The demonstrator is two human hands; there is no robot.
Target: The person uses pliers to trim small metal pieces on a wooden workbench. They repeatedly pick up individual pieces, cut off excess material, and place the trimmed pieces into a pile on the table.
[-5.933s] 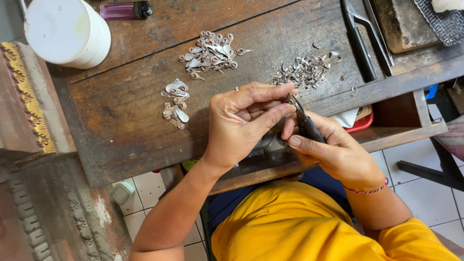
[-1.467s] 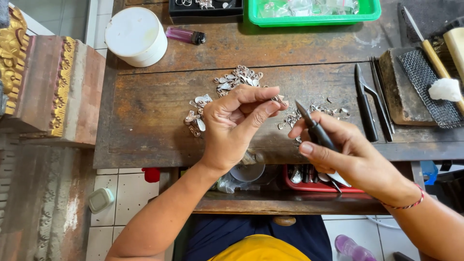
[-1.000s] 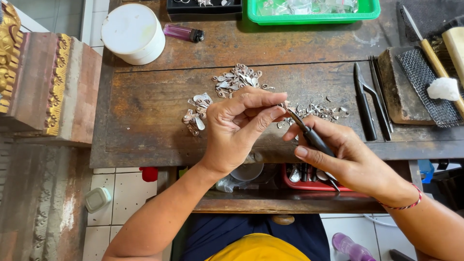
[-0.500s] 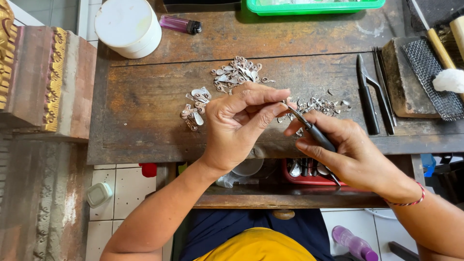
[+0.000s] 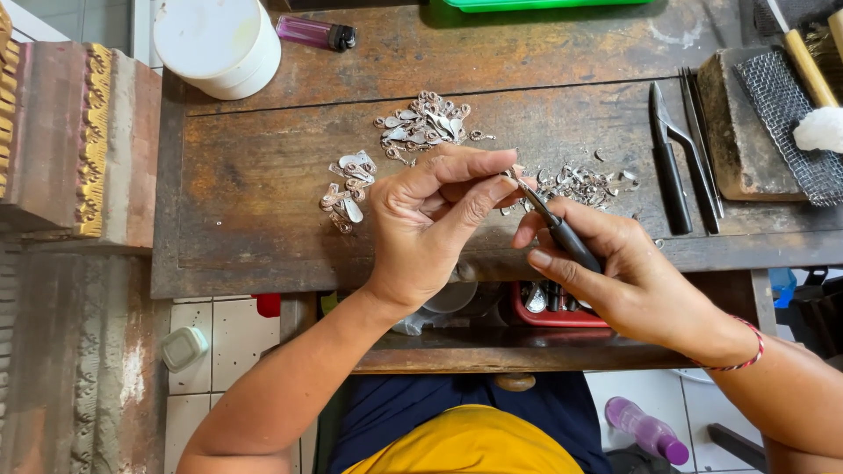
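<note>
I'm looking down on a worn, dark wooden surface (image 5: 263,202) with a raised back ledge and a lower front shelf. Three loose heaps of small silver metal pieces lie on it: one near the centre back (image 5: 424,123), one smaller to the left (image 5: 349,186), one to the right (image 5: 575,183). Right of those, black-handled pliers (image 5: 669,158) lie beside slim tweezers (image 5: 700,140), touching or nearly so. Further right sits a dark block (image 5: 738,132) carrying wire mesh (image 5: 790,123). On the back ledge I see a white round tub (image 5: 218,42), a purple lighter (image 5: 314,33) just beside it, and a green tray's edge (image 5: 544,4).
</note>
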